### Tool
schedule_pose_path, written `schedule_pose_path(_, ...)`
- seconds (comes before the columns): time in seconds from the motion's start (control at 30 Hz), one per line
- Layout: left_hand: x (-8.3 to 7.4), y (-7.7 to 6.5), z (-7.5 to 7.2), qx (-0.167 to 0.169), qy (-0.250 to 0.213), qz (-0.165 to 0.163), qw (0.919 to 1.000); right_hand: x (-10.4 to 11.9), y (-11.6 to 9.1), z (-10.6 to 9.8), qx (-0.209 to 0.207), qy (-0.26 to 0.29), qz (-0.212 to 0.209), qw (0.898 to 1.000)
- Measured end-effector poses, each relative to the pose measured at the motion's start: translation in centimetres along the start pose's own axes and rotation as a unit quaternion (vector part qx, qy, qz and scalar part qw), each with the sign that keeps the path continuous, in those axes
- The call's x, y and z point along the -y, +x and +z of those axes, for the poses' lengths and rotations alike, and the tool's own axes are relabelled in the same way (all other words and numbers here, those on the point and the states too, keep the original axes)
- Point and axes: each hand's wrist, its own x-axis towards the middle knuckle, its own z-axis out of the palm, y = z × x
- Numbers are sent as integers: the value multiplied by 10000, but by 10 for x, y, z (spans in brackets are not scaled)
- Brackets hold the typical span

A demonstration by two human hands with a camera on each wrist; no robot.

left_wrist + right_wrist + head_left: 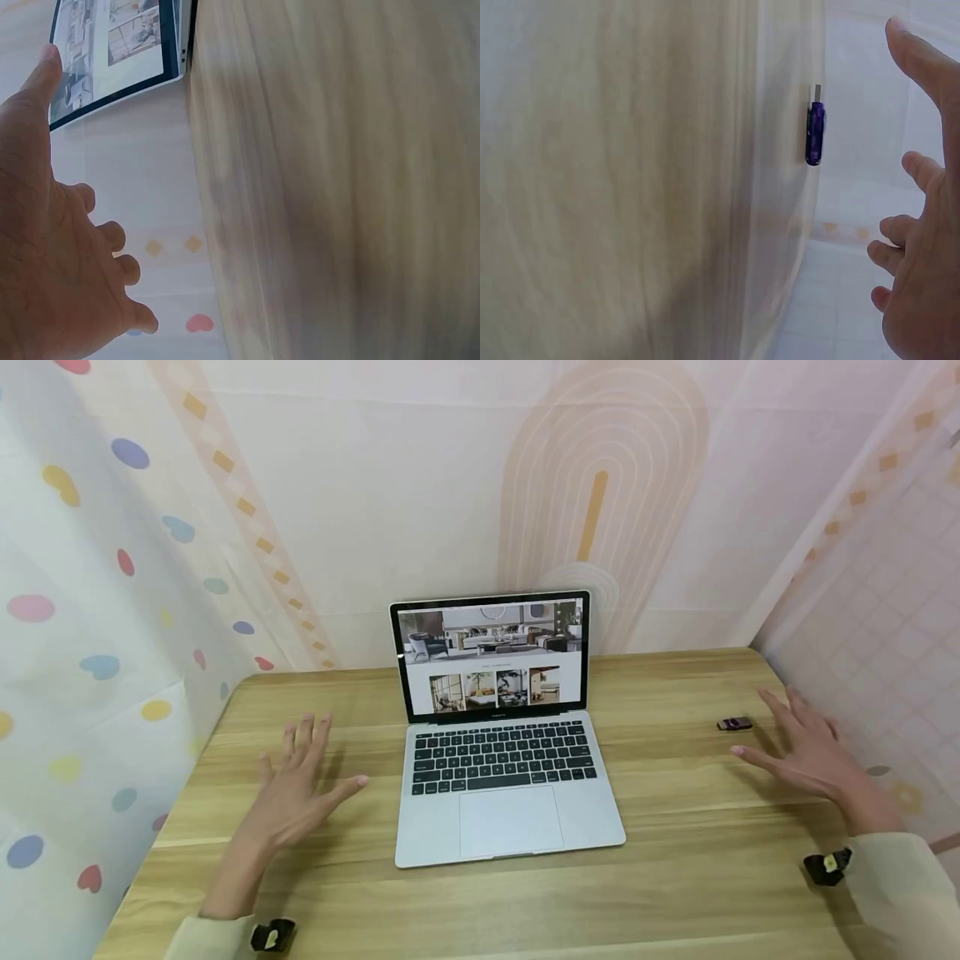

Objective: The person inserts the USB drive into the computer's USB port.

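Left hand [294, 795] hovers beside the laptop [510, 818], right hand [812, 762] near a USB stick [734, 724].

A person's cream left sleeve [206, 941] shows at the frame's lower left, a matching right sleeve [903, 885] at lower right, each beside a small black, pale-patched device [821, 871].

Fine lettering on the screen [495, 656] of a laptop [510, 827] is too small to read in the head view, where the lower edge crops the wooden table [465, 914] and a person's pale sleeves [210, 938]. The left hand [60, 270] runs off its wrist view's left edge, with the laptop cut at the top; the right hand [930, 255] is cropped at its own view's right edge.
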Motion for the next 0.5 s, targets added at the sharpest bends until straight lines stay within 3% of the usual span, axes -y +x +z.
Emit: schedule_pose_path(0.5, -13, 9, 11, 297, -316, 151, 9989, 1, 10, 9, 26, 212, -96, 9997)
